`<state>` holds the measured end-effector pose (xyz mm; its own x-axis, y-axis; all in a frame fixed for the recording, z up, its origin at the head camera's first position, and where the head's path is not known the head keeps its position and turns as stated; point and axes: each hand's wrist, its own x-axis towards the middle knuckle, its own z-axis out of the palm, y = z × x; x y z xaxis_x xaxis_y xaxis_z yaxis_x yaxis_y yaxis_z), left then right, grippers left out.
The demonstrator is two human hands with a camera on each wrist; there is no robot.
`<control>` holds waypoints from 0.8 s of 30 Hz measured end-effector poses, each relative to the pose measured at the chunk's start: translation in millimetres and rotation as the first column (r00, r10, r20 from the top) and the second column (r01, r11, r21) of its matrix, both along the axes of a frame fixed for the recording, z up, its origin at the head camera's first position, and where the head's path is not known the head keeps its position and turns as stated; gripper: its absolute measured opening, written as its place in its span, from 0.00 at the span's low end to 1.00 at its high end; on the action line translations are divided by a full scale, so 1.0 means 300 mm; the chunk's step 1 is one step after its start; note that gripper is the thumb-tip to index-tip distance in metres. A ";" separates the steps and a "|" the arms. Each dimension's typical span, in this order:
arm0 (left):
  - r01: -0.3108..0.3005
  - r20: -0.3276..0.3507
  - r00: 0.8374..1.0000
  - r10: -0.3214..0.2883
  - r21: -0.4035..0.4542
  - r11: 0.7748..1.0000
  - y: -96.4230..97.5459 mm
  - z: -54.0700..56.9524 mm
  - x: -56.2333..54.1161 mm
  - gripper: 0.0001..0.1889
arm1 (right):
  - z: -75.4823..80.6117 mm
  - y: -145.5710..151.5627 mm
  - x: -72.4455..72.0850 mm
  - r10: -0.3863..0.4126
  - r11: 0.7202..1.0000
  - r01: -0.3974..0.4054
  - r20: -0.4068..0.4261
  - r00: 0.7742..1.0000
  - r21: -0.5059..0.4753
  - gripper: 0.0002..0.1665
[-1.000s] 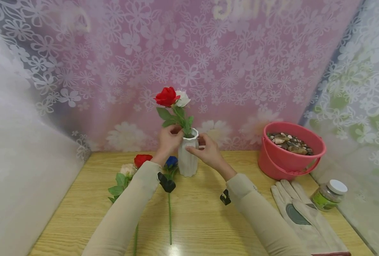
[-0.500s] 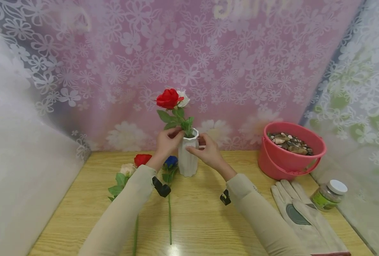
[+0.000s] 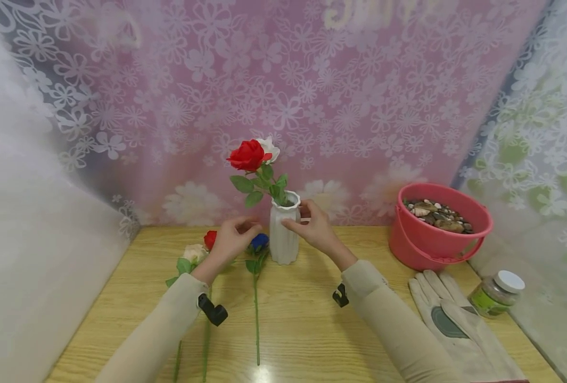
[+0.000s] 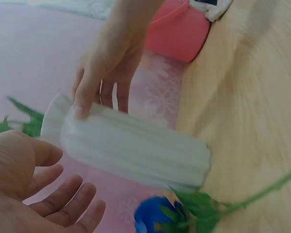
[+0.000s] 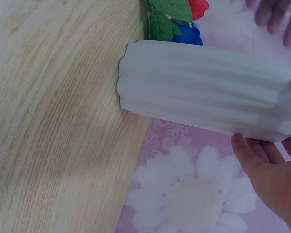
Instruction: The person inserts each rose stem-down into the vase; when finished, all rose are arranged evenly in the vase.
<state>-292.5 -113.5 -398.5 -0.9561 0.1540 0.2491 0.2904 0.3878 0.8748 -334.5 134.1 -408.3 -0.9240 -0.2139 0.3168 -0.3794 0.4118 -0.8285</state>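
vase (image 3: 284, 236): red rose (image 3: 247, 156), white rose (image 3: 271, 149) | bucket (image 3: 410, 250): stones (image 3: 438, 217) | jar (image 3: 496, 295): inside unclear | left hand (image 3: 232, 240) spread | right hand (image 3: 318, 230) gripping vase

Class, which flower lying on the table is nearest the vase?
The blue flower, beside the white vase; the red flower and cream flower lie farther left.

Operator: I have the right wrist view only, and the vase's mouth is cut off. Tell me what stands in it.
Observer: A red flower and a white flower stand in the vase.
Operator: I see just fingertips of the left hand. Report whether it holds anything.
Observer: The left hand holds nothing.
Operator: Now name what stands to the right on the table.
Observer: A pink bucket with stones in it.
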 end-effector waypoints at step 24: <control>-0.063 0.271 0.962 -0.011 0.262 0.963 -0.369 -0.146 0.131 0.28 | 0.004 0.003 0.002 0.001 1.000 -0.002 0.021 1.000 0.015 0.37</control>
<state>-253.2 -224.3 -442.2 -0.9957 0.0921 0.0118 0.0242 0.1351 0.9905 -334.0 135.1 -407.1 -0.9301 -0.2198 0.2943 -0.3628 0.4237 -0.8300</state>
